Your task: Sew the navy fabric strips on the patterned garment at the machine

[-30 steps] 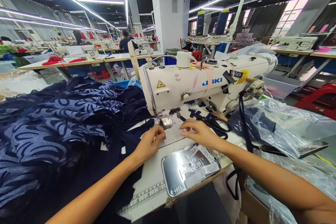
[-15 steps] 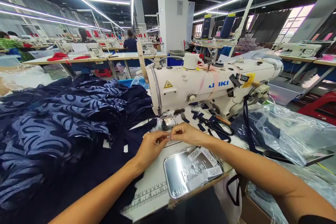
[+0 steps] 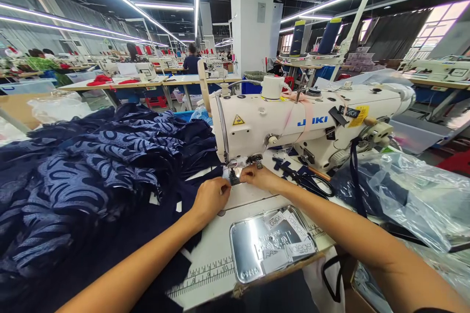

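My right hand [image 3: 259, 178] is just right of the presser foot [image 3: 234, 176] of a white sewing machine [image 3: 253, 117], its thumb and fingertips pinched together. On the foot's left side, my left hand [image 3: 212, 198] is closed, with its thumb against the curled fingers. Whatever is in either pinch is too small or hidden to make out. Dark navy fabric [image 3: 194, 188] lies against the left hand. In front of both hands, a shiny metal tray [image 3: 244, 239] holds several white printed labels [image 3: 299, 247].
Black scissors [image 3: 312, 181] and dark fabric scraps lie right of the needle area. A heap of patterned navy garments [image 3: 84, 171] covers the left side. Clear plastic bags [image 3: 414, 186] lie at the right. A printed ruler scale [image 3: 205, 276] runs along the table's front.
My hands were together in front of the presser foot, fingertips touching. They have moved apart and forward, one to each side of the foot. The view has shifted slightly.
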`<action>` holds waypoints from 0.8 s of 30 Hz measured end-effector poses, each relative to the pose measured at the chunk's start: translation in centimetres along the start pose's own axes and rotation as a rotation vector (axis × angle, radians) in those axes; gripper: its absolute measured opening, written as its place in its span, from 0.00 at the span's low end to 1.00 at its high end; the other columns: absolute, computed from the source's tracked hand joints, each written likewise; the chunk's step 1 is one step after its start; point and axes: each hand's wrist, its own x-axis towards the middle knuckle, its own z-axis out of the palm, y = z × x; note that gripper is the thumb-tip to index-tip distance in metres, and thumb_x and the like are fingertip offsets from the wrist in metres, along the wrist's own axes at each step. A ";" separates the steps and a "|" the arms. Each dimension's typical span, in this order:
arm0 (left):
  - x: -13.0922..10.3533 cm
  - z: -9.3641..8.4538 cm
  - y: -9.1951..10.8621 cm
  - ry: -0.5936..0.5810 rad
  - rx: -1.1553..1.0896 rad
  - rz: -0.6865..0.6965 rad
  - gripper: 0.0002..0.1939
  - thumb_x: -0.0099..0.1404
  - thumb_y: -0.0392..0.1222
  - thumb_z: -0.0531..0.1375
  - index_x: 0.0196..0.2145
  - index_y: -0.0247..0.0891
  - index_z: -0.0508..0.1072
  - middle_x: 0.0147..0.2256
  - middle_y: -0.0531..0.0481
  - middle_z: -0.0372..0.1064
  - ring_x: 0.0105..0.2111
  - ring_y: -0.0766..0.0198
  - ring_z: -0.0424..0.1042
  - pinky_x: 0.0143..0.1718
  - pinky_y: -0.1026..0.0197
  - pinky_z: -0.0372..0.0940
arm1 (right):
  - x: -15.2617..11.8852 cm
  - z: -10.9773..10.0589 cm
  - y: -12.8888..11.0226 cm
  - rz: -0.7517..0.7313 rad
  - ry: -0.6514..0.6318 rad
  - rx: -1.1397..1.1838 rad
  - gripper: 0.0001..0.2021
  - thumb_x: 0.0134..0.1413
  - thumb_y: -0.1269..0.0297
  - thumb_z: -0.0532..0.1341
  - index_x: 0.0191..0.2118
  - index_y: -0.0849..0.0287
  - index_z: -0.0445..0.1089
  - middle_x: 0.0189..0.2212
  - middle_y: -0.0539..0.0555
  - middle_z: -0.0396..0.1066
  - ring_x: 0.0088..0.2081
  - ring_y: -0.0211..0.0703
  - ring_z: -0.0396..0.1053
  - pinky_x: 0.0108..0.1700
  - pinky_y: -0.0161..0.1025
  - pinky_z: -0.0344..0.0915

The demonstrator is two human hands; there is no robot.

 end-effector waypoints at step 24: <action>2.9 2.4 -0.5 0.184 -0.153 -0.304 0.08 0.57 0.41 0.57 0.32 0.42 0.76 0.31 0.51 0.72 0.33 0.61 0.69 0.33 0.63 0.58 | 2.1 1.8 2.1 0.148 0.133 -0.057 0.08 0.53 0.66 0.55 0.33 0.55 0.73 0.26 0.51 0.71 0.34 0.43 0.68 0.38 0.37 0.62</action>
